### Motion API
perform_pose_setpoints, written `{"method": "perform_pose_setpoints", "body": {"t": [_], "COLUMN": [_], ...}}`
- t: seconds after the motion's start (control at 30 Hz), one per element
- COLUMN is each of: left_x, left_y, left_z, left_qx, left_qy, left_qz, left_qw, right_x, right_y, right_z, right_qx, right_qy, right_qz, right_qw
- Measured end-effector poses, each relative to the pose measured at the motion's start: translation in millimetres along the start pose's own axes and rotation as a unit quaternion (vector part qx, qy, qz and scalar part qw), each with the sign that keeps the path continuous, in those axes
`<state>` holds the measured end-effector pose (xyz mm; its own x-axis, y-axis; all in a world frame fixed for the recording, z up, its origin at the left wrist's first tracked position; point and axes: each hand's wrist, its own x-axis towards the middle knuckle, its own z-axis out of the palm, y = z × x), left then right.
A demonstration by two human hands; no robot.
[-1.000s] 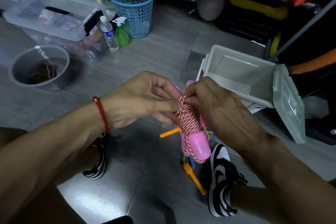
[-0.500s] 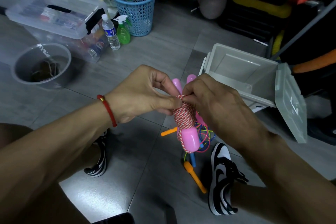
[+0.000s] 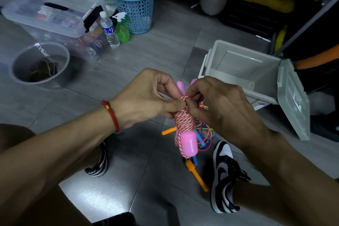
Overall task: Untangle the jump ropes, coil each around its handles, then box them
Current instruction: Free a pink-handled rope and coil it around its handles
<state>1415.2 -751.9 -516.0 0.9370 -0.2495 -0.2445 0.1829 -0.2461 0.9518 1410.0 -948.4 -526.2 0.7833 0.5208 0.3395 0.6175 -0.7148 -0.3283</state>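
A red-and-white jump rope (image 3: 184, 121) is wound tightly round its two pink handles (image 3: 189, 143), held upright over the floor. My left hand (image 3: 146, 97) grips the upper part of the bundle, thumb pressed on the coils. My right hand (image 3: 218, 102) pinches the rope's top loop between thumb and fingers. Below, on the floor, lie tangled thin coloured ropes (image 3: 206, 134) with orange handles (image 3: 197, 175) and a blue handle (image 3: 200, 138). An open grey box (image 3: 238, 71) stands to the right, its lid (image 3: 293, 101) hanging open.
My black-and-white shoes (image 3: 223, 176) flank the rope pile. A clear round tub (image 3: 39, 64), a clear storage bin (image 3: 53, 16), a water bottle (image 3: 109, 30), a green spray bottle (image 3: 122, 29) and a blue mesh basket (image 3: 134, 2) stand at the left back.
Both hands with the bundle have risen slightly and shifted. The right fingers have worked the rope end at the top of the coils; the wrap looks tighter.
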Motion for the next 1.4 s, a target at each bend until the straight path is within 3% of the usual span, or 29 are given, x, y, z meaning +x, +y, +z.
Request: {"method": "perform_pose_setpoints", "body": {"t": [0.27,0.5,0.73,0.87,1.0,1.2,1.4], "left_x": [1.9,3.3,1.7,2.0,-0.1,0.5,0.5], "left_y": [-6.2,-7.7,-2.7,-5.1,-9.9,-5.8,0.1], "left_z": [1.9,-1.4,-5.2,-4.4,-2.9,-1.0,-5.1], "left_qx": [0.04,0.093,0.042,0.046,0.133,0.117,0.064], "left_qy": [0.022,0.014,-0.017,0.02,0.04,0.035,-0.034], "left_qz": [0.027,0.05,0.005,0.005,0.056,0.07,0.004], "left_qw": [0.999,0.994,0.999,0.999,0.989,0.99,0.997], "right_x": [6.7,0.9,-3.3,0.3,2.9,-0.2,-4.8], "right_y": [5.2,3.6,-5.3,-3.5,3.6,-2.3,-3.1], "right_z": [-11.5,6.5,15.9,14.4,5.8,7.2,10.9], "right_qx": [0.077,0.009,-0.025,-0.012,0.001,-0.054,-0.078], "right_qy": [-0.072,-0.043,0.04,0.02,-0.033,0.032,0.045], "right_qz": [0.03,0.002,0.004,0.002,-0.045,-0.039,-0.053], "right_qw": [0.994,0.999,0.999,1.0,0.998,0.997,0.995]}}
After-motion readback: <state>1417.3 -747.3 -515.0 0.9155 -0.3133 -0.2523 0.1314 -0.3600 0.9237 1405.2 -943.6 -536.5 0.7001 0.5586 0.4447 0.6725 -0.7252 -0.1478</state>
